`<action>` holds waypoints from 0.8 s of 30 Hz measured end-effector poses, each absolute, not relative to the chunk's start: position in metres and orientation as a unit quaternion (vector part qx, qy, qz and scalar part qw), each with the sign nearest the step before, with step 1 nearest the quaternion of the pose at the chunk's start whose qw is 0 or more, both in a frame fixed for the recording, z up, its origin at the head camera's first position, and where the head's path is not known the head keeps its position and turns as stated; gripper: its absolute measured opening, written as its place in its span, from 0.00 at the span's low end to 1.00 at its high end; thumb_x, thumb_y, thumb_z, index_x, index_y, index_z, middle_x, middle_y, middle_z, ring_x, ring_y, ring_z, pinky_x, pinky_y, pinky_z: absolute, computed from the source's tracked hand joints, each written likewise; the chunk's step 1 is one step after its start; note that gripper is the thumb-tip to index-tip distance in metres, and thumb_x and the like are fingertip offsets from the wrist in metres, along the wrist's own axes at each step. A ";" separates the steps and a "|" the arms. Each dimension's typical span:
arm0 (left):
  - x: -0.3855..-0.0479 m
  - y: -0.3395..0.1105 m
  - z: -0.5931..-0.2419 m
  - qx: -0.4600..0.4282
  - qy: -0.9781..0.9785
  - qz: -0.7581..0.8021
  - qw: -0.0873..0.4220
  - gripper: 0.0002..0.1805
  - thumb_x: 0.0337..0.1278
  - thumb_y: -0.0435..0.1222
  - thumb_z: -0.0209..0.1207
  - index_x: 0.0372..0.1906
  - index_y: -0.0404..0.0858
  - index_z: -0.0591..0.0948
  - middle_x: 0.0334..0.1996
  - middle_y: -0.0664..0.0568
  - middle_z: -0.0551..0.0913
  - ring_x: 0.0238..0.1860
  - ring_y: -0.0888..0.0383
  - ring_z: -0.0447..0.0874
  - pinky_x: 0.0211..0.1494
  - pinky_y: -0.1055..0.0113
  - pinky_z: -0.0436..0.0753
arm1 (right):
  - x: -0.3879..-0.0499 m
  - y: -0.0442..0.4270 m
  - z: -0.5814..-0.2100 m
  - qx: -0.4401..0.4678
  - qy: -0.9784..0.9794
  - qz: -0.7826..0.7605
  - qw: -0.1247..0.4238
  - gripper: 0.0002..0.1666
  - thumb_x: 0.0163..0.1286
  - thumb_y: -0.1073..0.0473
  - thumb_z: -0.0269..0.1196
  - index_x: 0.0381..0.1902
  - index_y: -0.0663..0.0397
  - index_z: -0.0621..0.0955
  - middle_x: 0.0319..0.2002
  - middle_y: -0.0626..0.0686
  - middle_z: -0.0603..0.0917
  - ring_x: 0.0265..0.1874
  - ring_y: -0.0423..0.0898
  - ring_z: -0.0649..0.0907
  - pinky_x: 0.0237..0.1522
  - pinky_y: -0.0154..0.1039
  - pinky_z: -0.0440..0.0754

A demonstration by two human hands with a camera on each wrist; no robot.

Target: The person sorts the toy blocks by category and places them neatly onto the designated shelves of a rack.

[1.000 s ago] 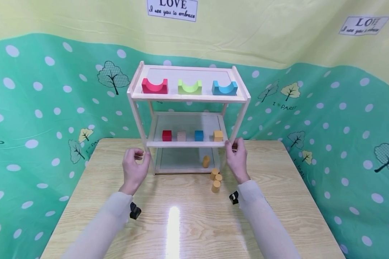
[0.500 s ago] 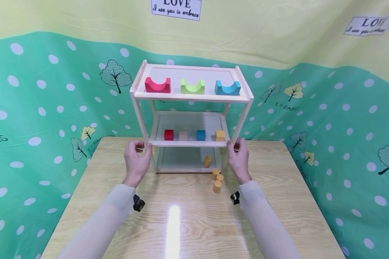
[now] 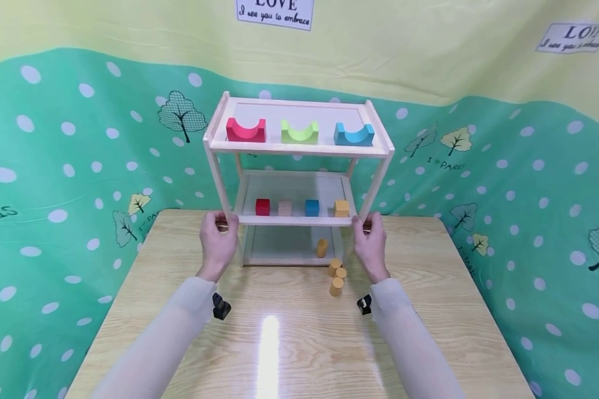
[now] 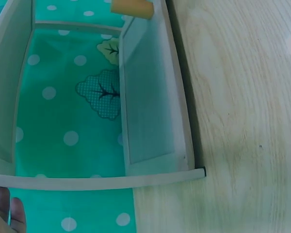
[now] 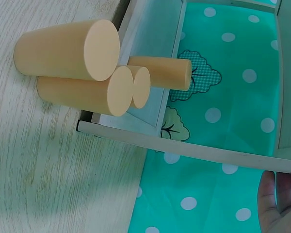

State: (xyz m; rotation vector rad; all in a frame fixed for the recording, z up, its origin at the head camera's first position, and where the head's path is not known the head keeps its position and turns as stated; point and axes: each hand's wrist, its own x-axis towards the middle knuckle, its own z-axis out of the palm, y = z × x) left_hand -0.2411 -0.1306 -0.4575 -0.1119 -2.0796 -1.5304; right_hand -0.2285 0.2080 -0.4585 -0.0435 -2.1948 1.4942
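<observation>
A white wooden three-tier shelf rack point(image 3: 299, 148) stands upright on the table. My left hand point(image 3: 218, 243) grips its left front post at middle-shelf height, thumb in front. On the other side my right hand point(image 3: 371, 243) holds the right front post at the same height. Wrist views show fingertips against the outer side of each post. The top tier bears a red arch block point(image 3: 246, 133), a green one point(image 3: 299, 136) and a blue one point(image 3: 354, 137). Red point(image 3: 263, 208), pale pink point(image 3: 285, 208), blue point(image 3: 311, 208) and yellow point(image 3: 341, 209) cubes line the middle tier.
One wooden cylinder point(image 3: 321, 247) stands on the bottom tier. Three more cylinders point(image 5: 68, 50) cluster on the wooden table point(image 3: 299, 354) at the rack's front right corner. A green and yellow patterned cloth point(image 3: 80, 166) hangs behind and at both sides.
My left hand has moved right and up, from beside the left post onto it. The right hand stays at its post. The whole scene shifts slightly right in the head view.
</observation>
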 end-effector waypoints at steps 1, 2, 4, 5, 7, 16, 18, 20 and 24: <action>-0.242 -0.130 -0.457 -0.041 -0.775 -0.569 0.274 0.13 0.64 0.37 0.55 0.44 0.30 0.73 0.37 0.45 0.75 0.37 0.55 0.73 0.41 0.66 0.76 | -0.229 0.209 -0.459 -0.016 -0.802 0.545 0.243 0.17 0.72 0.48 0.53 0.41 0.57 0.70 0.35 0.55 0.75 0.32 0.48 0.75 0.30 0.38 0.77; -0.242 -0.129 -0.457 -0.041 -0.775 -0.569 0.272 0.13 0.65 0.38 0.55 0.44 0.31 0.73 0.37 0.45 0.74 0.37 0.54 0.73 0.41 0.66 0.76 | -0.229 0.209 -0.458 -0.015 -0.802 0.544 0.245 0.16 0.72 0.48 0.53 0.41 0.57 0.70 0.34 0.55 0.75 0.32 0.48 0.75 0.30 0.38 0.77; -0.243 -0.127 -0.457 -0.038 -0.776 -0.570 0.269 0.13 0.66 0.39 0.53 0.44 0.31 0.73 0.37 0.45 0.74 0.37 0.54 0.74 0.40 0.67 0.76 | -0.229 0.209 -0.459 -0.012 -0.802 0.543 0.247 0.16 0.72 0.49 0.53 0.40 0.57 0.70 0.34 0.55 0.75 0.32 0.48 0.75 0.31 0.38 0.77; -0.243 -0.126 -0.457 -0.037 -0.776 -0.571 0.265 0.13 0.67 0.40 0.53 0.44 0.31 0.72 0.37 0.46 0.74 0.37 0.55 0.73 0.40 0.68 0.76 | -0.229 0.209 -0.458 -0.012 -0.802 0.543 0.248 0.15 0.72 0.49 0.53 0.40 0.57 0.70 0.34 0.55 0.76 0.32 0.48 0.75 0.31 0.38 0.77; -0.244 -0.125 -0.457 -0.034 -0.777 -0.572 0.261 0.14 0.68 0.40 0.51 0.44 0.31 0.72 0.37 0.46 0.74 0.37 0.55 0.73 0.40 0.68 0.75 | -0.229 0.210 -0.459 -0.012 -0.801 0.544 0.249 0.15 0.72 0.50 0.54 0.40 0.57 0.70 0.34 0.55 0.75 0.32 0.48 0.75 0.31 0.38 0.77; -0.244 -0.123 -0.462 -0.032 -0.767 -0.595 0.238 0.15 0.69 0.42 0.50 0.44 0.32 0.71 0.36 0.45 0.74 0.35 0.55 0.72 0.38 0.67 0.74 | -0.228 0.210 -0.459 -0.013 -0.802 0.544 0.246 0.15 0.72 0.49 0.53 0.40 0.56 0.70 0.34 0.54 0.75 0.33 0.48 0.75 0.32 0.39 0.77; -0.245 -0.123 -0.463 -0.033 -0.763 -0.601 0.234 0.15 0.69 0.43 0.50 0.44 0.33 0.71 0.35 0.46 0.74 0.34 0.55 0.72 0.37 0.68 0.73 | -0.228 0.210 -0.458 -0.011 -0.802 0.543 0.248 0.16 0.72 0.49 0.53 0.40 0.57 0.70 0.34 0.55 0.75 0.32 0.48 0.75 0.31 0.38 0.77; -0.247 -0.124 -0.466 -0.035 -0.754 -0.613 0.233 0.14 0.69 0.42 0.50 0.44 0.32 0.71 0.35 0.48 0.74 0.34 0.56 0.71 0.37 0.69 0.73 | -0.228 0.210 -0.458 -0.010 -0.803 0.542 0.247 0.16 0.72 0.48 0.53 0.41 0.58 0.70 0.35 0.55 0.75 0.32 0.48 0.75 0.31 0.38 0.77; -0.248 -0.123 -0.468 -0.039 -0.732 -0.633 0.248 0.12 0.68 0.36 0.52 0.43 0.28 0.71 0.33 0.49 0.73 0.32 0.57 0.70 0.36 0.70 0.71 | -0.227 0.209 -0.457 -0.007 -0.802 0.543 0.249 0.16 0.72 0.49 0.53 0.40 0.57 0.70 0.34 0.55 0.75 0.32 0.48 0.75 0.31 0.38 0.77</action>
